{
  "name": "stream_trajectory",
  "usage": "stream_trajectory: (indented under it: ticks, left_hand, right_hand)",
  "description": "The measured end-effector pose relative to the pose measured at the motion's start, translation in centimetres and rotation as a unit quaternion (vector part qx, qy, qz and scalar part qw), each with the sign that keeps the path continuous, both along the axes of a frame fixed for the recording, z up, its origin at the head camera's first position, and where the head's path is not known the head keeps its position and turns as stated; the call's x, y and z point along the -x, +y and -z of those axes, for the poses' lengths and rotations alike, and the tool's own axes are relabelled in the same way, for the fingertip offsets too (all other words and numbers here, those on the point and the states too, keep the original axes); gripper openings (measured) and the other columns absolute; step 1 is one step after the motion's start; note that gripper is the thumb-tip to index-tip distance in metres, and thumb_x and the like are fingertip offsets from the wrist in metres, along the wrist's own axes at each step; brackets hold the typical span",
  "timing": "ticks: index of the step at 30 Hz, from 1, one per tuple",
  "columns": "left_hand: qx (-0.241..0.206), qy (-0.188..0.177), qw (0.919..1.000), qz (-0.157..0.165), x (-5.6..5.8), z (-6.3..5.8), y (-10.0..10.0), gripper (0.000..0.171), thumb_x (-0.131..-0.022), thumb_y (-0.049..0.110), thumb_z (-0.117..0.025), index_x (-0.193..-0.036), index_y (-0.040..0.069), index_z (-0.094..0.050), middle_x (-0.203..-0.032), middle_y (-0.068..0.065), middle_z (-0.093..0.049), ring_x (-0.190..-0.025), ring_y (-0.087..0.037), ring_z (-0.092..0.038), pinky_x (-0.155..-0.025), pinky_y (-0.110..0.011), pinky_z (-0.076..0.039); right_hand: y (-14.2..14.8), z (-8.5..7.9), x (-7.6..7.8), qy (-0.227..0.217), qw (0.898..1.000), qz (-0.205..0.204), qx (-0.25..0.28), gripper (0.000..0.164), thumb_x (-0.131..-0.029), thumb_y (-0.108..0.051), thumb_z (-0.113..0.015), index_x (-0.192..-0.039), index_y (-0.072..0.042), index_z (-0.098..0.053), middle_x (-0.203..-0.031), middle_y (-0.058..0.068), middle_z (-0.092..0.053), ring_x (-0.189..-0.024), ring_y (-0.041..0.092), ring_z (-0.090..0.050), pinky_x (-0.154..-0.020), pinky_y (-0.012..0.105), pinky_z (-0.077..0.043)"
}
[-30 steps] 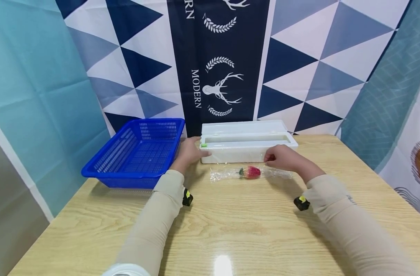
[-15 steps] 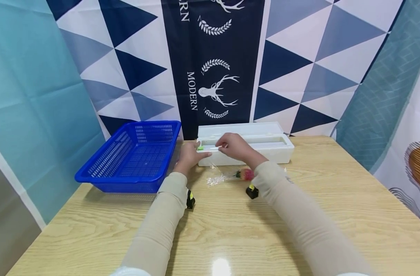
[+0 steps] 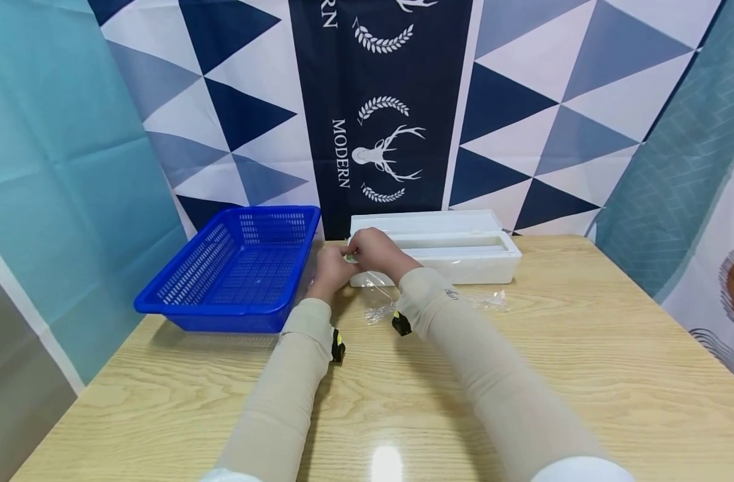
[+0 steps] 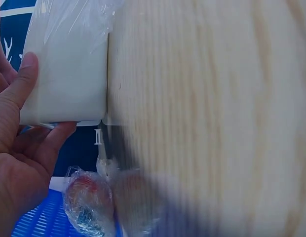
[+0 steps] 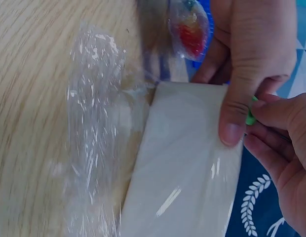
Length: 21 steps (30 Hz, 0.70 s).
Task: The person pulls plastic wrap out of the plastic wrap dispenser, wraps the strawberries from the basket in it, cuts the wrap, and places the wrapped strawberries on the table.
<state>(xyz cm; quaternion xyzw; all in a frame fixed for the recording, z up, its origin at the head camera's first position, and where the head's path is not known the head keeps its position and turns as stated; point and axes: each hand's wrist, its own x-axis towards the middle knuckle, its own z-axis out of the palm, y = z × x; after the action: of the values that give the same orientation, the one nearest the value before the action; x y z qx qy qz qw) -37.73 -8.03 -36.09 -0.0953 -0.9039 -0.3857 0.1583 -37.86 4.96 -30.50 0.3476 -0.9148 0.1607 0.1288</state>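
A long white plastic wrap dispenser (image 3: 469, 268) with its lid raised stands near the back of the table. At its left end my left hand (image 3: 333, 269) grips it, thumb on the front face and fingers bent round the end. My right hand (image 3: 376, 252) reaches to that same corner and pinches the small green slide cutter (image 5: 250, 114), its fingertips close to the left hand. Clear film (image 5: 94, 133) hangs from the dispenser and lies crinkled on the table in front. The right forearm hides the strawberry that lay on that film in the head view.
A blue mesh basket (image 3: 210, 310) stands left of the dispenser. Near it, a film-wrapped strawberry (image 4: 89, 200) shows in the left wrist view. Black wrist cameras sit under the left sleeve (image 3: 285, 402) and right sleeve (image 3: 493, 375). A patterned cloth (image 3: 385, 100) hangs behind the table.
My right hand has travelled left along the dispenser, from its right part to the green cutter at the left end. The left hand keeps its hold there. The right forearm now covers the strawberry.
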Motion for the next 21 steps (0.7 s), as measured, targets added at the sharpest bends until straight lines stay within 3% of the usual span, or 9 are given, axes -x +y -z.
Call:
stream_trajectory:
  ticks: [5, 12, 17, 21]
  left_hand:
    - [-0.007, -0.008, 0.9999, 0.000, 0.0, 0.1, -0.1, 0.037, -0.076, 0.028, -0.084, -0.105, 0.006, -0.076, -0.090, -0.011, -0.073, -0.083, -0.022, -0.058, -0.083, -0.034, -0.051]
    - [-0.015, -0.032, 0.9994, -0.005, -0.2, 0.0, -0.3, 0.044, -0.076, 0.029, -0.085, -0.112, 0.006, -0.074, -0.104, -0.012, -0.072, -0.102, -0.024, -0.062, -0.093, -0.036, -0.049]
    - [-0.026, -0.046, 0.9986, -0.006, -0.3, -0.2, -0.4, 0.051, -0.074, 0.030, -0.086, -0.116, 0.006, -0.071, -0.114, -0.012, -0.069, -0.109, -0.025, -0.061, -0.095, -0.037, -0.048]
    - [-0.028, -0.053, 0.9981, -0.009, -0.2, -0.5, 0.0, 0.062, -0.071, 0.034, -0.088, -0.123, 0.006, -0.066, -0.123, -0.011, -0.064, -0.119, -0.024, -0.057, -0.098, -0.037, -0.046]
  right_hand:
    - [-0.1, 0.4, 0.4, 0.020, 1.000, 0.006, -0.016, 0.021, -0.076, 0.008, -0.064, -0.080, -0.007, -0.078, -0.076, 0.002, -0.068, -0.068, 0.017, -0.052, -0.075, 0.035, -0.050]
    - [0.1, 0.2, 0.1, -0.001, 1.000, 0.002, -0.031, 0.021, -0.078, 0.006, -0.070, -0.092, -0.008, -0.079, -0.080, 0.002, -0.070, -0.073, 0.016, -0.055, -0.080, 0.033, -0.050]
    - [0.4, 0.2, 0.1, 0.017, 0.999, -0.018, -0.033, 0.013, -0.075, 0.005, -0.072, -0.078, -0.007, -0.076, -0.067, -0.001, -0.058, -0.065, 0.015, -0.046, -0.070, 0.032, -0.046]
    - [1.3, 0.1, 0.4, 0.040, 0.998, -0.024, -0.029, 0.020, -0.073, 0.011, -0.065, -0.070, -0.007, -0.074, -0.069, -0.001, -0.060, -0.065, 0.014, -0.046, -0.070, 0.032, -0.048]
